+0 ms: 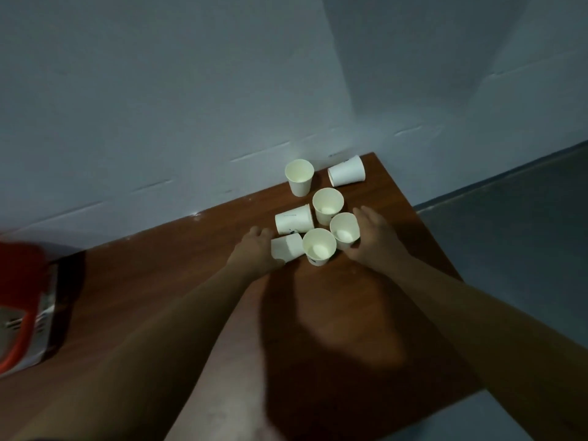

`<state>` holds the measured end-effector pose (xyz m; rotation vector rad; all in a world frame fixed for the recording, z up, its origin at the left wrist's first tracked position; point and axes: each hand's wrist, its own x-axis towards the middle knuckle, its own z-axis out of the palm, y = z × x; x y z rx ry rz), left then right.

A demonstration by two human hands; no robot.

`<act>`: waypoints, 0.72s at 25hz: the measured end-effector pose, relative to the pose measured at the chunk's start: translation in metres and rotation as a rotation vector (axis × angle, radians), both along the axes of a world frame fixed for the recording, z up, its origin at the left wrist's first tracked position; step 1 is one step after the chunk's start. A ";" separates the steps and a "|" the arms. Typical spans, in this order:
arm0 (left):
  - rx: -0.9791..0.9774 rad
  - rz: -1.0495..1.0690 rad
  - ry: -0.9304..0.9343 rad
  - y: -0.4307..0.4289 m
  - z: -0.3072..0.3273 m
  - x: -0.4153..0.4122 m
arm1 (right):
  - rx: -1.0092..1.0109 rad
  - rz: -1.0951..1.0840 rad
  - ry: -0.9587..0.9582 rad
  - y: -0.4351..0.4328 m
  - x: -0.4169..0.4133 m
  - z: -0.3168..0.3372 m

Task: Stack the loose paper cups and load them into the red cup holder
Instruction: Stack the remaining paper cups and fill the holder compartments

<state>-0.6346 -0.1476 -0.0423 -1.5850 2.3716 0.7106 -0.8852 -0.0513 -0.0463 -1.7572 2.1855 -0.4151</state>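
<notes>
Seven white paper cups [327, 205] are sitting clustered on the brown counter [191, 281] by the wall, some upright, some tipped. The person's left hand [254, 248] seems, in the dim light, to be curling round a tipped cup [286, 248]. The right hand [372, 237] is laying straight fingers against an upright cup [345, 230]. The red cup holder [19, 281] is standing well apart, far left. The cups are looking light and crushable, so each is wanting a soft hold round its wall.

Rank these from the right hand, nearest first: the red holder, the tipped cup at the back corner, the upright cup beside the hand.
1. Upright cup, just beside the right hand.
2. Tipped cup, back by the wall.
3. Red holder, far left edge.
</notes>
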 end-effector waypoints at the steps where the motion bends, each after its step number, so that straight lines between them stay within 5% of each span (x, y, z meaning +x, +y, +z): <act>1: -0.007 0.009 -0.009 -0.001 -0.010 -0.004 | 0.003 0.026 -0.025 -0.003 -0.003 -0.008; 9: -0.046 0.000 0.037 0.001 -0.047 -0.003 | -0.143 -0.049 -0.032 -0.012 0.009 -0.026; 14: -0.027 0.047 0.153 -0.003 -0.001 0.031 | -0.067 -0.177 -0.043 0.003 0.016 0.012; 18: -0.094 0.141 0.276 -0.011 0.065 0.086 | -0.218 -0.112 0.048 -0.008 0.060 0.073</act>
